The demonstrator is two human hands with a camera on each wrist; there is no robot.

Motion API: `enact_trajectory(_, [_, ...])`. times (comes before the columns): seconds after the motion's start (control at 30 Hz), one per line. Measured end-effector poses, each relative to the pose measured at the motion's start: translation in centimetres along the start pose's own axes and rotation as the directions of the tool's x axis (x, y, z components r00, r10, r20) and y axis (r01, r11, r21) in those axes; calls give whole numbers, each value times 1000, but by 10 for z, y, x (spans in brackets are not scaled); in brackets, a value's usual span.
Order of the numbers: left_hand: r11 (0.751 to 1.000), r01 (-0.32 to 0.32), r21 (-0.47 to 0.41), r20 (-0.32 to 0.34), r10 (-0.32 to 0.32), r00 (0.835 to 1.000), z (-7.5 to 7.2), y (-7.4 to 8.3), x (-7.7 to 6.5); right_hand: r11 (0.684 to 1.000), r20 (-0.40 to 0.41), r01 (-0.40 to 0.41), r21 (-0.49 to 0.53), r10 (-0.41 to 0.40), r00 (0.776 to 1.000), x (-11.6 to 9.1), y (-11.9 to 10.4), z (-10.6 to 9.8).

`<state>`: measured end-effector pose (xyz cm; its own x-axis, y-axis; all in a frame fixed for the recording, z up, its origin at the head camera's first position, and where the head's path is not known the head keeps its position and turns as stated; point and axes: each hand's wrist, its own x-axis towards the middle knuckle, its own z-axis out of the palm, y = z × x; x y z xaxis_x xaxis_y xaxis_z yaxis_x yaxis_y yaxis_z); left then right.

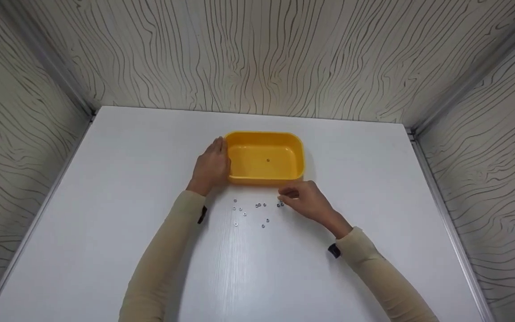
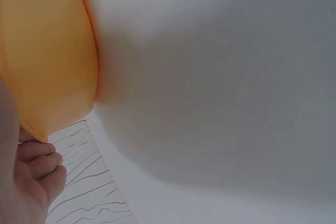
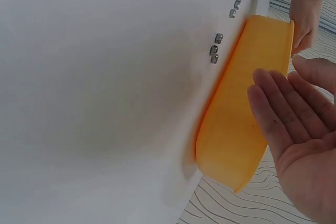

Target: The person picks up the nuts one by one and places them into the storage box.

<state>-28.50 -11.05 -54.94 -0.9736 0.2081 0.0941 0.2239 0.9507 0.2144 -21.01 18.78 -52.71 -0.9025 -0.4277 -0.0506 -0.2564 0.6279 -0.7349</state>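
Note:
A yellow plastic bin [image 1: 264,181] stands on the white table. My left hand [image 1: 212,164] grips its left end at the rim; in the left wrist view its fingers [image 2: 43,169] are curled by the rim's corner, the thumb hidden. One small metal nut [image 1: 268,160] lies inside the bin. In front of it several more nuts [image 1: 245,214] are scattered on the table. My right hand [image 1: 307,200] hovers by the bin's front right corner, just above a small cluster of nuts [image 3: 214,51]. In the right wrist view its fingers are nearly straight, thumb apart, and nothing shows between them.
The white table [image 1: 105,214] spreads out on both sides of the bin. A wood-grain patterned panel [image 1: 257,53] rises behind it, with similar panels left and right. Metal rails [image 1: 445,205] run along the table's sides.

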Motion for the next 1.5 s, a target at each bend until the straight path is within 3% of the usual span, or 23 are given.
enact_trajectory(0.27, [1000, -16, 3, -29, 16, 999, 2, -1, -2, 971, 60, 93, -221, -82, 995, -11, 6, 11])
enact_trajectory(0.57, [1000, 4, -5, -5, -5, 1000, 0, 0, -1, 861, 53, 248, -444, -252, 966, -18, 16, 25])
enact_trajectory(0.7, [1000, -2, -9, -19, 2, 1000, 1, -1, -1, 838, 36, 271, -474, -289, 957, -21, 17, 28])
enact_trajectory(0.93, [1000, -11, -21, -56, 10, 998, 1, 0, -3, 847, 7, 283, -450, -314, 949, -20, 13, 30])
enact_trajectory(1.07, [999, -9, -32, -52, 8, 999, 0, 0, -3, 826, 4, 295, -480, -334, 943, -19, 12, 32])
enact_trajectory(1.33, [999, -22, -33, -68, 20, 997, 1, -1, -4, 749, 25, 327, -576, -384, 923, -22, 15, 41])
enact_trajectory(1.5, [999, -16, -39, -57, 14, 998, 1, -1, -1, 623, 79, 339, -704, -406, 910, -26, 14, 45])
